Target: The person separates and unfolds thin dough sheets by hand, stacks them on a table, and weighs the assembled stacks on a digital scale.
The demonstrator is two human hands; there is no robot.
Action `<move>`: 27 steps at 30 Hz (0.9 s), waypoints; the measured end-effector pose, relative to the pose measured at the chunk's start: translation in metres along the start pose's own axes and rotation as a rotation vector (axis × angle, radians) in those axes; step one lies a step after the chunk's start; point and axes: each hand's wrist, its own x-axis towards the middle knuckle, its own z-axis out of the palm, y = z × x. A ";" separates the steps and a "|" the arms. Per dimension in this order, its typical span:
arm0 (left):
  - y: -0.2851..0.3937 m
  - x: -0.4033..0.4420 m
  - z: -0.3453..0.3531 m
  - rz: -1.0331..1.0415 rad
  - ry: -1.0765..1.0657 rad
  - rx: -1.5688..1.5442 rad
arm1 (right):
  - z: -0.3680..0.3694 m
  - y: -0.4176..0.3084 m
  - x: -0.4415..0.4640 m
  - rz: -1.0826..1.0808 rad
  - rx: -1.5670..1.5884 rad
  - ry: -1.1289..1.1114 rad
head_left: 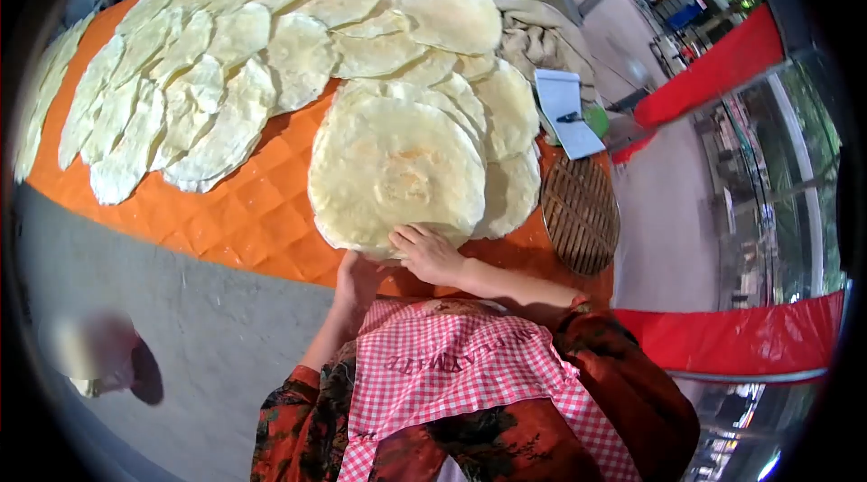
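Note:
A large round pale flatbread [397, 166] with a few browned spots in the middle lies on top of a pile at the near edge of the orange-covered table. My right hand [429, 254] rests on its near rim, the fingers laid out over the top surface. At the same rim, just to the left, my left hand [361, 274] takes hold of the bread's edge. Its fingertips are partly hidden there. More flatbreads [510, 188] stick out from beneath on the right.
Overlapping flatbreads [217, 93] cover the table's left and far side. A round slatted wooden board [581, 215], a notepad [562, 98] with a dark pen, and a crumpled cloth [546, 35] lie on the right. A blurred small figure [95, 351] stands on the grey floor [217, 319].

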 end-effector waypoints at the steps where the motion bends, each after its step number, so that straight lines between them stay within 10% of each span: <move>1: 0.002 0.002 0.001 -0.032 0.014 0.050 | -0.002 -0.003 -0.005 0.013 -0.007 -0.017; 9: -0.005 0.030 0.009 0.082 0.156 0.307 | 0.006 0.048 -0.023 0.010 -0.123 0.311; 13: 0.031 0.010 0.030 0.167 -0.235 0.011 | -0.091 0.026 0.032 0.090 -0.033 0.195; 16: 0.055 0.007 0.014 0.420 0.100 0.369 | -0.205 -0.004 0.070 -0.028 -0.070 0.205; 22: 0.047 0.023 -0.011 0.196 -0.085 0.156 | -0.298 0.056 0.080 0.332 0.869 0.051; 27: 0.038 0.052 -0.034 0.173 0.160 0.245 | -0.153 0.192 0.044 0.616 1.290 -0.055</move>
